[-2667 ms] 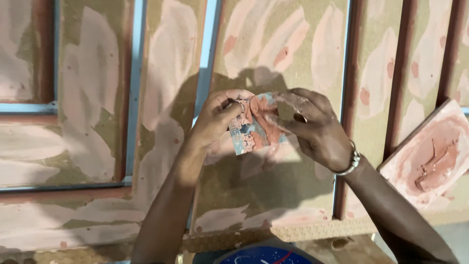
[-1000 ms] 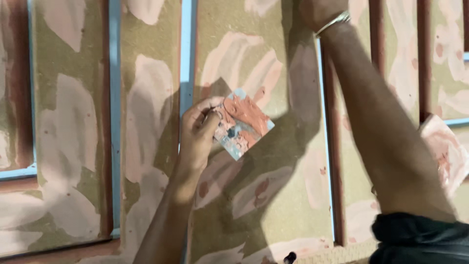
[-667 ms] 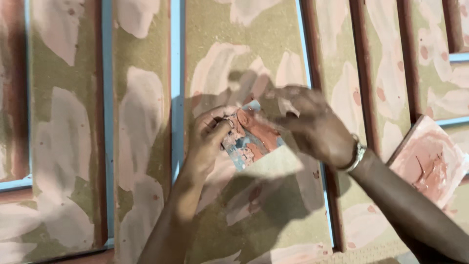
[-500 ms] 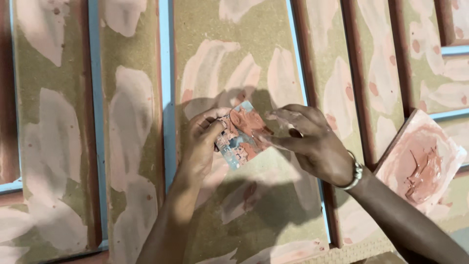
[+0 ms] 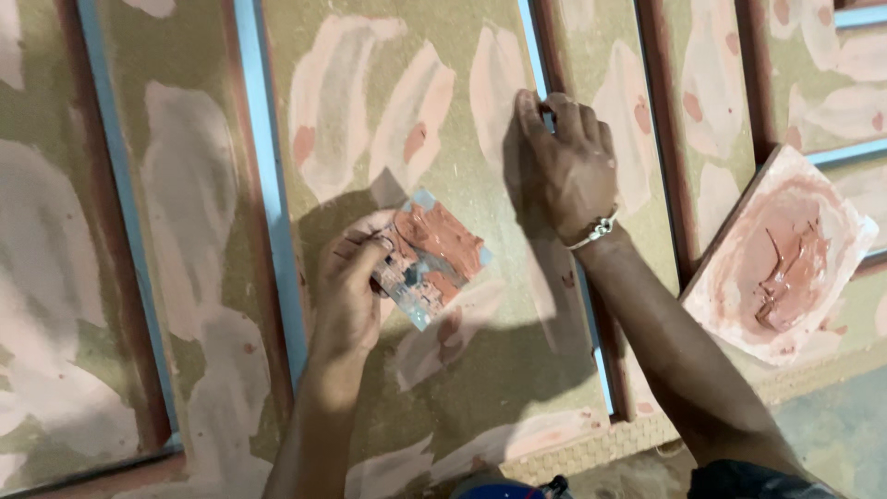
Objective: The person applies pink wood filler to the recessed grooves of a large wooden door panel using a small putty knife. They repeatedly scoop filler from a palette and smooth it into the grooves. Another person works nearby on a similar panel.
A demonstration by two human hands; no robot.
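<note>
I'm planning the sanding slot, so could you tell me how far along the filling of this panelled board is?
Done: many pale pink filler patches already cover the panelled board. In hand: the left hand holds a small card loaded with reddish filler, while the right hand presses at a blue strip. Left: bare areas remain, and filler sits on the square mixing board.

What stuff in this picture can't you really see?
- Right hand, head view: fingertips curl against the panel's blue strip, so any tool is hidden.
- Card in left hand: putty smears cover its face.
- Dark blue object: cut off by bottom edge.
</note>
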